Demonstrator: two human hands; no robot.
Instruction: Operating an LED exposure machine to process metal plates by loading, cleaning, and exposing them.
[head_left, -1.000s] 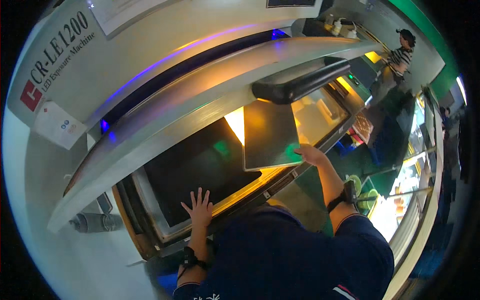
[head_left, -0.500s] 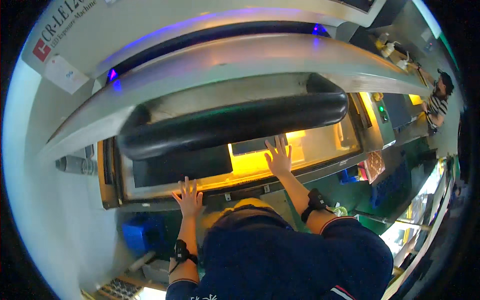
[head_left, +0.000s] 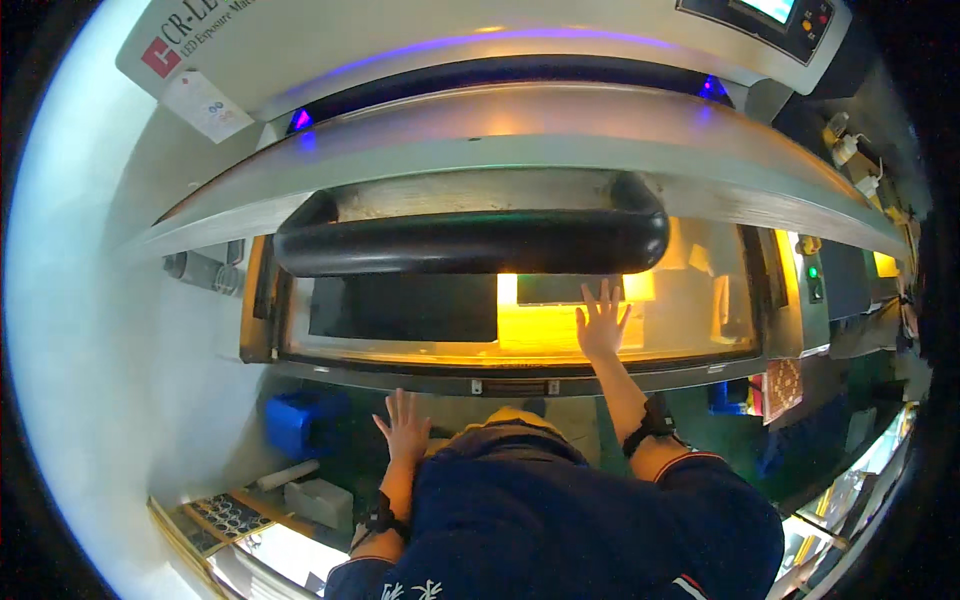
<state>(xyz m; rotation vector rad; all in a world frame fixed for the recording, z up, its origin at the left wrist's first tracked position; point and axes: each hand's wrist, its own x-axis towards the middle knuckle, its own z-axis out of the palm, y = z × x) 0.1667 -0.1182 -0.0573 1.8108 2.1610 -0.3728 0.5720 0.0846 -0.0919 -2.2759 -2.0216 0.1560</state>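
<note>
My right hand (head_left: 602,325) reaches over the lit bed, fingers spread, just below a small dark panel (head_left: 550,290). Whether it touches the surface I cannot tell. Nothing is in it. My left hand (head_left: 404,428) hangs in front of the machine's front rail (head_left: 420,380), near my body, with its fingers apart and empty. On the left of the glass bed (head_left: 690,325) lies a larger black panel (head_left: 400,310). Yellow light glows between and around the panels. Above them stands the raised lid (head_left: 560,150) with its thick black handle (head_left: 470,243), which hides the panels' far edges.
A control screen (head_left: 770,8) is at the upper right. Green-lit buttons (head_left: 813,273) sit right of the bed. Below the machine's left end stands a blue bin (head_left: 300,422), with a grey box (head_left: 318,503) nearer me. Bottles (head_left: 850,150) stand at far right.
My left hand has drawn back from the machine's front edge toward my body. My right hand stays over the bed, fingers spread. The view has turned, and the person at right is mostly out of sight.
</note>
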